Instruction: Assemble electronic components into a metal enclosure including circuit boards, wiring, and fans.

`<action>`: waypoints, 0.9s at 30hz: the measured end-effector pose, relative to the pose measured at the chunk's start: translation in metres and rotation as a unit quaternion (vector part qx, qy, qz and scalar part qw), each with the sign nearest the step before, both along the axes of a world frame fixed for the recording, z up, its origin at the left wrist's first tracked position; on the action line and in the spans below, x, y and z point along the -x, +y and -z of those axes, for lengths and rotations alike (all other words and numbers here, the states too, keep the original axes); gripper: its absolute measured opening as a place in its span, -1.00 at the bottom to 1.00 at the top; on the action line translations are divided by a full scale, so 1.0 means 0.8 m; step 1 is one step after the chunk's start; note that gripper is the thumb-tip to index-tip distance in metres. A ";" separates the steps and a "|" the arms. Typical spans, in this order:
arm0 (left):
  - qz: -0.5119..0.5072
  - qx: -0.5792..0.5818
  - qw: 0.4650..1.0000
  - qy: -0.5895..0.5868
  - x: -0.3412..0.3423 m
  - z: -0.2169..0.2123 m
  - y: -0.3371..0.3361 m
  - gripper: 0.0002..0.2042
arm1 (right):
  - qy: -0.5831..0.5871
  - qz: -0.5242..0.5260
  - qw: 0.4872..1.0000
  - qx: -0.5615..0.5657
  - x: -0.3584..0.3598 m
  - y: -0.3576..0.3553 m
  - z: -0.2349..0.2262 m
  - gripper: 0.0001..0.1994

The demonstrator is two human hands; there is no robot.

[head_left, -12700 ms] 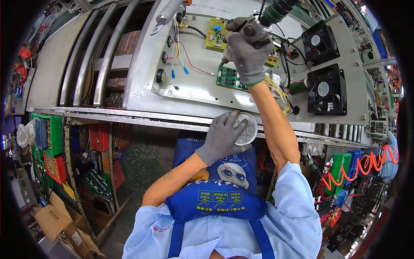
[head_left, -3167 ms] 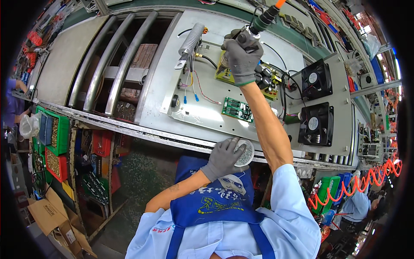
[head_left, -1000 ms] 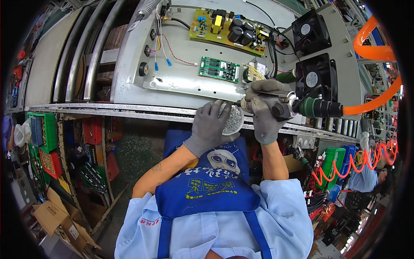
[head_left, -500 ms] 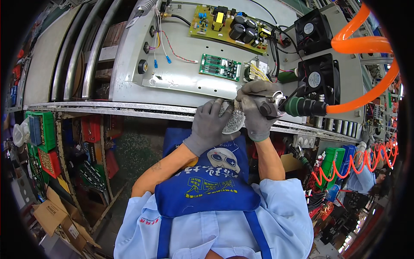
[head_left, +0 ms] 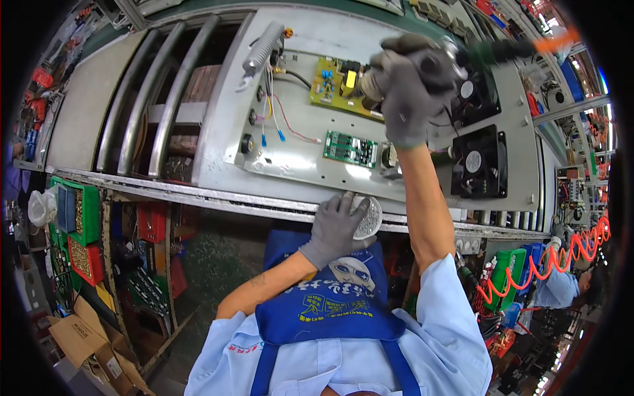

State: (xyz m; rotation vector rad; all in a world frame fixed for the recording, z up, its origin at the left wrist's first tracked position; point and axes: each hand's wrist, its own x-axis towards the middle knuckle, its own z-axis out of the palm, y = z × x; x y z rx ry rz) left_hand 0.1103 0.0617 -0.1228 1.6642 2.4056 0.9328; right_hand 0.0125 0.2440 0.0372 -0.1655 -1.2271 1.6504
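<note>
My right hand [head_left: 408,89], in a grey glove, grips a pneumatic screwdriver [head_left: 436,59] raised over the yellow circuit board [head_left: 338,80] on a grey metal chassis panel [head_left: 310,165]. An orange coiled hose leaves the tool to the right. My left hand [head_left: 333,229], also gloved, holds a small round dish of screws [head_left: 367,218] at the near edge of the panel. A green circuit board [head_left: 350,149] lies between the two hands.
Two black fans [head_left: 478,162] sit on the panel's right side. Coloured wires [head_left: 274,112] and a ribbed grey part [head_left: 262,47] lie at its left. Green and red parts bins [head_left: 76,228] stand at the left, cardboard boxes [head_left: 82,336] below them. Another person [head_left: 561,290] works at far right.
My right hand has lifted the screwdriver from beside the screw dish up and away to the yellow board. My left hand keeps the dish at the panel's edge.
</note>
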 end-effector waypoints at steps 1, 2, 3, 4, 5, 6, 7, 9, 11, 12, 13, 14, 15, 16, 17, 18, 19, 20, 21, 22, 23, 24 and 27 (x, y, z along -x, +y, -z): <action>0.001 -0.002 1.000 0.002 0.000 0.001 0.000 -0.22 | -0.007 0.007 0.999 -0.038 0.024 0.006 -0.015 -0.87; 0.002 -0.001 1.000 0.001 0.000 0.002 0.001 -0.21 | 0.014 0.024 0.996 -0.088 0.050 0.020 -0.014 -0.89; 0.005 0.000 1.000 0.001 0.000 0.003 0.002 -0.21 | 0.033 0.042 0.989 -0.136 0.078 0.039 -0.007 -0.90; 0.001 0.001 1.000 -0.001 0.000 0.003 0.002 -0.20 | 0.036 0.088 0.973 -0.209 0.110 0.055 0.002 -0.90; -0.001 0.004 1.000 -0.001 0.000 0.004 0.001 -0.19 | 0.028 0.074 0.981 -0.178 0.137 0.066 0.013 -0.91; -0.003 0.007 1.000 -0.002 0.000 0.004 0.001 -0.19 | -0.001 0.093 0.978 -0.184 0.158 0.076 0.023 -0.91; -0.002 0.010 1.000 -0.004 0.000 0.005 0.001 -0.18 | -0.033 0.115 0.975 -0.190 0.177 0.088 0.035 -0.91; 0.002 0.010 1.000 0.007 -0.001 0.008 0.001 -0.18 | -0.066 0.114 0.978 -0.162 0.204 0.106 0.056 -0.88; 0.001 0.009 1.000 0.008 -0.001 0.011 0.000 -0.18 | -0.098 0.111 0.978 -0.149 0.221 0.111 0.071 -0.87; 0.000 0.001 1.000 0.005 0.000 0.013 0.001 -0.19 | -0.085 0.149 0.970 -0.175 0.232 0.114 0.078 -0.99; 0.002 0.000 1.000 0.003 0.000 0.014 0.001 -0.19 | -0.088 0.152 0.968 -0.177 0.234 0.115 0.082 -0.99; 0.004 -0.001 1.000 0.002 0.000 0.014 0.001 -0.19 | -0.092 0.154 0.967 -0.179 0.234 0.117 0.086 -0.98; 0.007 -0.003 1.000 0.000 0.001 0.015 0.001 -0.19 | -0.096 0.157 0.966 -0.182 0.235 0.120 0.090 -0.97; 0.006 -0.001 1.000 0.004 0.001 0.015 0.001 -0.19 | -0.092 0.150 0.968 -0.178 0.236 0.121 0.093 -0.96; 0.005 0.000 1.000 0.007 0.002 0.015 0.001 -0.20 | -0.089 0.144 0.970 -0.175 0.237 0.123 0.096 -0.95; 0.006 0.002 1.000 0.011 0.002 0.015 0.001 -0.20 | -0.086 0.138 0.972 -0.172 0.237 0.125 0.098 -0.93; 0.004 0.004 1.000 0.011 0.002 0.015 0.001 -0.20 | -0.086 0.139 0.970 -0.179 0.237 0.123 0.098 -0.93; 0.003 0.005 1.000 0.012 0.002 0.015 0.001 -0.20 | -0.086 0.140 0.969 -0.186 0.237 0.120 0.097 -0.93; 0.001 0.007 1.000 0.012 0.002 0.015 0.002 -0.20 | -0.086 0.141 0.967 -0.193 0.236 0.118 0.097 -0.92; 0.001 0.007 1.000 0.014 0.002 0.015 0.001 -0.21 | -0.071 0.135 0.972 -0.177 0.233 0.109 0.090 -0.93; 0.000 0.006 1.000 0.016 0.002 0.015 0.002 -0.21 | -0.075 0.139 0.968 -0.196 0.230 0.108 0.087 -0.93; -0.001 0.006 1.000 0.018 0.002 0.016 0.001 -0.21 | -0.080 0.143 0.963 -0.214 0.227 0.109 0.086 -0.93; -0.006 0.007 1.000 0.021 0.001 0.016 0.002 -0.21 | -0.070 0.149 0.962 -0.217 0.225 0.108 0.085 -0.96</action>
